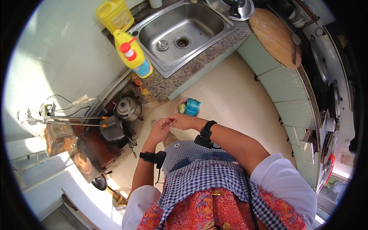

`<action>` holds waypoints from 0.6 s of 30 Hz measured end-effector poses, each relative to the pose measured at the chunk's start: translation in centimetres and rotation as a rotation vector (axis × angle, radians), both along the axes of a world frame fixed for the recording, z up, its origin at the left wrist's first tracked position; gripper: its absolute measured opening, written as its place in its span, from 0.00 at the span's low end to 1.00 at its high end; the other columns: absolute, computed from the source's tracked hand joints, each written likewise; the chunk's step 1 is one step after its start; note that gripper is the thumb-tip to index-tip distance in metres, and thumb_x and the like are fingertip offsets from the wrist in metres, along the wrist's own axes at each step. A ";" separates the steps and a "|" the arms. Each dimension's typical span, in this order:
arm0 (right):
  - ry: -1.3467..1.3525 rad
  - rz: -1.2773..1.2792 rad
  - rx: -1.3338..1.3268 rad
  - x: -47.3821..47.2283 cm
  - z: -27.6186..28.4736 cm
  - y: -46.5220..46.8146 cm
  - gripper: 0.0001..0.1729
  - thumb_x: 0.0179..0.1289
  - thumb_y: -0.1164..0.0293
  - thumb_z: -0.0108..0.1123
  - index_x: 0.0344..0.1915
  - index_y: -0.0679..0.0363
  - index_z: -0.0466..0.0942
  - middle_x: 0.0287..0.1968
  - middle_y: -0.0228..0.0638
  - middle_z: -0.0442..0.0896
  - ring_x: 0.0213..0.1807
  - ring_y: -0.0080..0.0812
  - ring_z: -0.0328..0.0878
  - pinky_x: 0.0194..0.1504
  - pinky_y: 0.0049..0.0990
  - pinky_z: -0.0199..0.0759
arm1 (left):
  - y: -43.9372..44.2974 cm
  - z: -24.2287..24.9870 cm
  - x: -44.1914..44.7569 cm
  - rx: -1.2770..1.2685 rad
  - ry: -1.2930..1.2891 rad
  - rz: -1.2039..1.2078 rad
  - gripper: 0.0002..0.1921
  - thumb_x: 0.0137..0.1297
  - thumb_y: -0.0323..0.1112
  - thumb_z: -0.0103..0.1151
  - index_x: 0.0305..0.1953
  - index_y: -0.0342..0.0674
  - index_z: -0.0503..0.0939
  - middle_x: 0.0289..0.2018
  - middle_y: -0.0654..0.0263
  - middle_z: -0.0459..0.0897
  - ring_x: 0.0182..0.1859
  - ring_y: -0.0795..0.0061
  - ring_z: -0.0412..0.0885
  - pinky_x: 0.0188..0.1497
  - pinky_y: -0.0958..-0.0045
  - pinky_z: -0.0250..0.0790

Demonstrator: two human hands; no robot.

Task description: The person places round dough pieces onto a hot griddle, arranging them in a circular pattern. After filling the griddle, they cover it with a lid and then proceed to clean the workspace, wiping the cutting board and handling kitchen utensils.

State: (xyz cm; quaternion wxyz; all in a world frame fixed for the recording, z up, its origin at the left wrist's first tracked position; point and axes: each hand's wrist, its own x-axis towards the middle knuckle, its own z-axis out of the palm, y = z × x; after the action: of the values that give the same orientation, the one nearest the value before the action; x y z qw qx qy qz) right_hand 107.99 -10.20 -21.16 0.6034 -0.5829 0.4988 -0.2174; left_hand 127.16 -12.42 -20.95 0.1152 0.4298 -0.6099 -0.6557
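Note:
My left hand (159, 130) and my right hand (181, 121) meet in front of me, fingertips pinched together. Something small and pale may lie between them, but it is too small to make out. Just beyond my hands, on the floor, stands a small pink bin (177, 106). A teal plastic packet (192, 107) and pale green vegetable scraps (182, 108) fill it. A black strap with a small device sits on each forearm. A blue-and-white checked apron (201, 175) covers my front.
Ahead is a steel sink (184, 31) in a granite counter (184, 70), with yellow plastic jugs (133, 54) at its left. A steel kettle (128, 107) and dustpan (112, 129) stand left. A round wooden board (273, 34) overhangs the right-hand cabinets (283, 86).

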 end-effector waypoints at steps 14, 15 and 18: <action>-0.153 -0.952 -0.064 -39.7 12.0 14.4 0.18 0.67 0.69 0.56 0.53 0.66 0.75 0.44 0.33 0.82 0.44 0.24 0.78 0.46 0.24 0.71 | 4.3 11.7 -42.8 -0.329 0.160 -0.406 0.19 0.65 0.28 0.56 0.56 0.32 0.71 0.46 0.61 0.81 0.47 0.75 0.79 0.51 0.75 0.70; -0.059 -1.054 -0.105 -42.2 11.8 14.5 0.18 0.66 0.69 0.57 0.53 0.66 0.76 0.42 0.33 0.82 0.43 0.24 0.78 0.45 0.24 0.72 | 3.7 11.2 -45.1 -0.364 0.168 -0.387 0.21 0.64 0.29 0.56 0.58 0.32 0.70 0.47 0.60 0.81 0.47 0.74 0.79 0.51 0.75 0.71; 0.165 -1.321 -0.259 -49.6 11.2 14.8 0.19 0.64 0.67 0.60 0.52 0.67 0.76 0.39 0.33 0.83 0.40 0.25 0.79 0.43 0.25 0.73 | 1.3 8.7 -52.1 -0.010 0.191 -0.154 0.32 0.65 0.40 0.61 0.66 0.34 0.62 0.55 0.55 0.75 0.55 0.70 0.75 0.57 0.68 0.68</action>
State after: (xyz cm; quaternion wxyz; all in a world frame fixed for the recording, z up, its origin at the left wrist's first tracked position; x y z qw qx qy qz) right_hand 58.41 4.61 -9.99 0.2290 -0.2380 0.7647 -0.5533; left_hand 75.10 -11.14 -12.21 0.1242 0.3166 -0.6306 -0.6977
